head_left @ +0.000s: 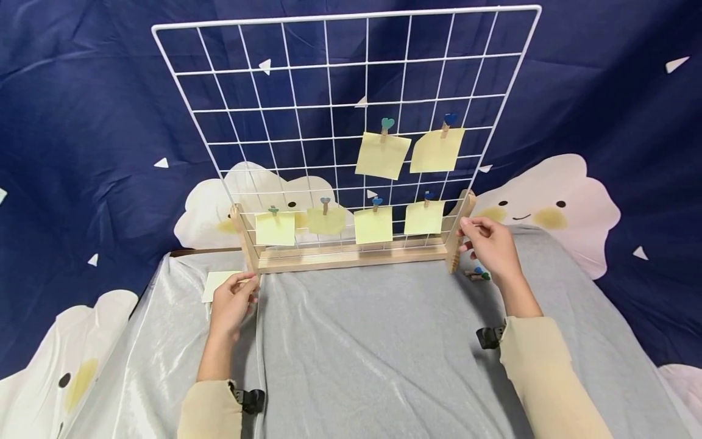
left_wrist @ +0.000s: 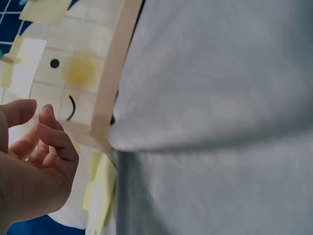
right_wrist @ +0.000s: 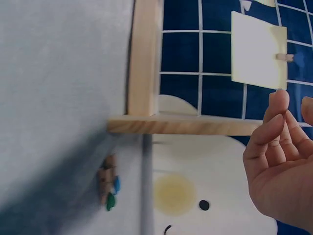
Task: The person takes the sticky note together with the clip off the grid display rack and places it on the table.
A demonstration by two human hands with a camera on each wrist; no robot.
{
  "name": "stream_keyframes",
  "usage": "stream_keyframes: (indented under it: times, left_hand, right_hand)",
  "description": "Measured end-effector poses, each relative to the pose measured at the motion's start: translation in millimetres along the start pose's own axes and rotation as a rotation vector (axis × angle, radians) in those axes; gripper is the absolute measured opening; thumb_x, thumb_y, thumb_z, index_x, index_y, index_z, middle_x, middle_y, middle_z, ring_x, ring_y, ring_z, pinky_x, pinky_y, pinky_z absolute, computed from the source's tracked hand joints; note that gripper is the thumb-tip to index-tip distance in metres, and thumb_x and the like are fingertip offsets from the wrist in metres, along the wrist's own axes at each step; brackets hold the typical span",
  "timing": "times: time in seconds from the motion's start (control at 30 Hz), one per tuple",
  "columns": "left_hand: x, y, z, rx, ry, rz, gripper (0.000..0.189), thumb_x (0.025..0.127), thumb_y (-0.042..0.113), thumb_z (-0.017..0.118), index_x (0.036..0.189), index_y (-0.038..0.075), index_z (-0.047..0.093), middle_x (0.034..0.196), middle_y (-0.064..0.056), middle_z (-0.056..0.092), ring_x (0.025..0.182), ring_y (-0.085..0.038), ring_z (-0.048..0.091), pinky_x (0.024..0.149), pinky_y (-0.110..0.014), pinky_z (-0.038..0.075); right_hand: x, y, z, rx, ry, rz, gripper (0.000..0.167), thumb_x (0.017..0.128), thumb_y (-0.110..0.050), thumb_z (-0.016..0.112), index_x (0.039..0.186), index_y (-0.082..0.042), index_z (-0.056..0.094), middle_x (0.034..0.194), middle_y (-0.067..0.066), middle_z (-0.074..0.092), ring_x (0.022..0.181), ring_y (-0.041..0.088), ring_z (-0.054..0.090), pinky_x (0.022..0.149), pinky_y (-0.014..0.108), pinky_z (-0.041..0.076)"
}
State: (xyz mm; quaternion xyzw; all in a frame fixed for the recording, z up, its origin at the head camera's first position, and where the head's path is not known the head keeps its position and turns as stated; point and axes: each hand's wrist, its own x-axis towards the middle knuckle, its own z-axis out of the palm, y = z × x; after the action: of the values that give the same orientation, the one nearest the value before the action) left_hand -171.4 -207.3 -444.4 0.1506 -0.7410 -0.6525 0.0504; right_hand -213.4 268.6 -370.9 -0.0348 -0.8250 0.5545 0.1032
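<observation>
A white wire grid [head_left: 296, 125] stands upright in a wooden base [head_left: 351, 262]. Yellow sticky notes [head_left: 373, 225] hang from it on small clothespins with heart-shaped heads [head_left: 387, 124], two above and several in a lower row. My left hand [head_left: 233, 302] is at the base's left end, beside loose sticky notes [left_wrist: 103, 188] on the cloth; its fingers are loosely bent, with nothing between them in the left wrist view. Close by the right wooden post [head_left: 459, 228] is my right hand [head_left: 493, 247]. In the right wrist view its thumb stands apart from the bent fingers, with nothing held.
Spare clothespins [right_wrist: 107, 181] lie on the cloth just right of the base. Grey velvety cloth [head_left: 362, 347] covers the table in front. Behind the grid hangs a dark blue curtain [head_left: 82, 110] printed with clouds.
</observation>
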Motion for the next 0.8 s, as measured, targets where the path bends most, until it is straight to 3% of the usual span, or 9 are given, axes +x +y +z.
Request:
stream_keyframes:
  times: [0.23, 0.43, 0.63, 0.8]
  left_hand:
    - [-0.2, 17.0, 11.9, 0.004, -0.03, 0.031, 0.033, 0.101, 0.016, 0.063, 0.129, -0.001, 0.061, 0.086, 0.008, 0.068, 0.076, -0.015, 0.065, 0.055, -0.024, 0.048]
    - [0.4, 30.8, 24.3, -0.009, -0.08, 0.067, 0.035, 0.101, 0.017, 0.065, 0.13, 0.0, 0.061, 0.088, 0.008, 0.07, 0.078, -0.015, 0.068, 0.058, -0.027, 0.05]
    - [2.8, 45.5, 38.1, -0.016, -0.15, 0.101, 0.039, 0.1, 0.023, 0.068, 0.132, 0.003, 0.059, 0.098, 0.001, 0.073, 0.08, -0.013, 0.07, 0.06, -0.026, 0.051]
    - [6.3, 62.1, 52.1, -0.011, -0.171, 0.129, 0.038, 0.098, 0.022, 0.069, 0.132, 0.006, 0.06, 0.106, -0.007, 0.073, 0.086, -0.021, 0.072, 0.059, -0.026, 0.052]
  right_hand:
    - [4.4, -20, 5, 0.013, -0.017, -0.072, 0.044, 0.104, -0.035, 0.059, 0.125, 0.004, 0.06, 0.089, -0.01, 0.066, 0.067, 0.009, 0.065, 0.052, 0.022, 0.049]
    - [7.9, -36, 8, 0.052, -0.031, -0.154, 0.038, 0.102, -0.026, 0.064, 0.127, 0.003, 0.06, 0.091, -0.012, 0.068, 0.066, 0.009, 0.065, 0.053, 0.022, 0.05]
    - [9.5, -62, 12, 0.081, -0.026, -0.237, 0.034, 0.097, -0.024, 0.072, 0.122, -0.002, 0.064, 0.091, -0.006, 0.072, 0.063, 0.011, 0.066, 0.052, 0.023, 0.05]
    - [12.9, -83, 17, 0.106, -0.044, -0.265, 0.031, 0.095, -0.023, 0.074, 0.12, -0.006, 0.066, 0.092, -0.007, 0.073, 0.062, 0.014, 0.067, 0.053, 0.023, 0.051]
